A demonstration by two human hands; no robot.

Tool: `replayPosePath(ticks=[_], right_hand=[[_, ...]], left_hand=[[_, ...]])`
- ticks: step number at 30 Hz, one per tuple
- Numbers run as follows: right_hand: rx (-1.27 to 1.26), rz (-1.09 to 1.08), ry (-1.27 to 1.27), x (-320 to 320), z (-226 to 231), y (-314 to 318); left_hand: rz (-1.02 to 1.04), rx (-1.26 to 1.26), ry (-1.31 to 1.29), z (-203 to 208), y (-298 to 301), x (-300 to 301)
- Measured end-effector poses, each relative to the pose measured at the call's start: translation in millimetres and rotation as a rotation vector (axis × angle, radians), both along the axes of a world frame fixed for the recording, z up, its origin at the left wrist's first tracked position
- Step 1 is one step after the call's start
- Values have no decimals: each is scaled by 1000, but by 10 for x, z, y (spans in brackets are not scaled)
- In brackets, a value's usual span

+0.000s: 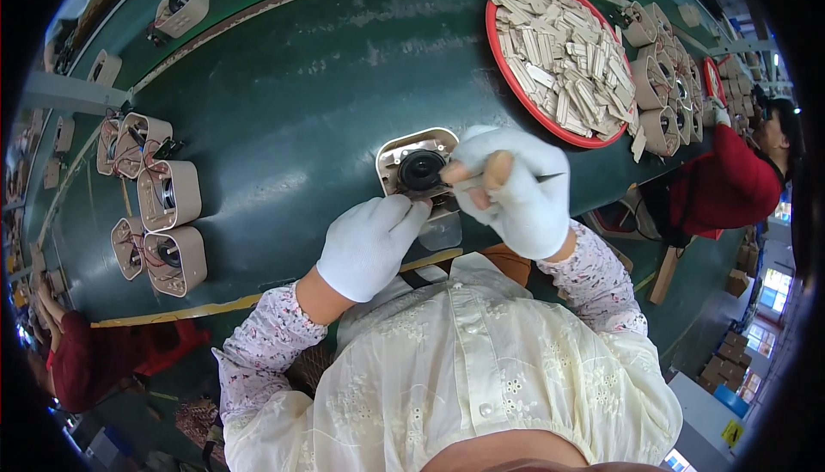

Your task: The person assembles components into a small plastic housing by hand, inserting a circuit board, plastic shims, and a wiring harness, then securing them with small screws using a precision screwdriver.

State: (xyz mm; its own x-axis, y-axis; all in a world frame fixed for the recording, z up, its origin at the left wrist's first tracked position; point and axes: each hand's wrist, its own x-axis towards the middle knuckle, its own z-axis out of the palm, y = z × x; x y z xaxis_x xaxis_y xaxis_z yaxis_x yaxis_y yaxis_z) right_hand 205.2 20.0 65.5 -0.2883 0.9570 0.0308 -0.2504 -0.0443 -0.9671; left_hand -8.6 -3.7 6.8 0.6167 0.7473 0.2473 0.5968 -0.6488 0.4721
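Note:
A cream plastic speaker housing (388, 150) lies on the green table before me, its open side up. Inside it sits a round black speaker driver (421, 169). My left hand (374, 240), in a white glove, holds the housing at its near edge, fingers pressed together. My right hand (520, 186), also gloved but with bare fingertips, is closed in a pinch at the right side of the driver. Whatever is between those fingers is hidden from view. Below the housing, between my hands, a small clear piece (442, 229) lies near the table edge.
A red round tray (497, 51) heaped with flat cream plastic pieces (559, 55) stands at the far right. Several similar housings (169, 197) with red wires stand at left, more (662, 85) at right. A person in red (730, 175) sits at right, another (82, 360) at left.

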Motion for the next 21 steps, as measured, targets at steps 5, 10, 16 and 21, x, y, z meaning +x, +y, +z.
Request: replayPosePath(ticks=[5,10,16,21], right_hand=[[-1,-18,-38,-109,-139,-48],[479,47,-266,-187,-318,4],[145,-68,-161,-185,-241,-42],[198,-485,-672,341,162,230]], left_hand=[[-44,5,-3,-40,12,-41],[-42,66,37,-8,-27,-75],[33,-6,-72,3,39,-55],[43,-145,-125,25,109,-99]])
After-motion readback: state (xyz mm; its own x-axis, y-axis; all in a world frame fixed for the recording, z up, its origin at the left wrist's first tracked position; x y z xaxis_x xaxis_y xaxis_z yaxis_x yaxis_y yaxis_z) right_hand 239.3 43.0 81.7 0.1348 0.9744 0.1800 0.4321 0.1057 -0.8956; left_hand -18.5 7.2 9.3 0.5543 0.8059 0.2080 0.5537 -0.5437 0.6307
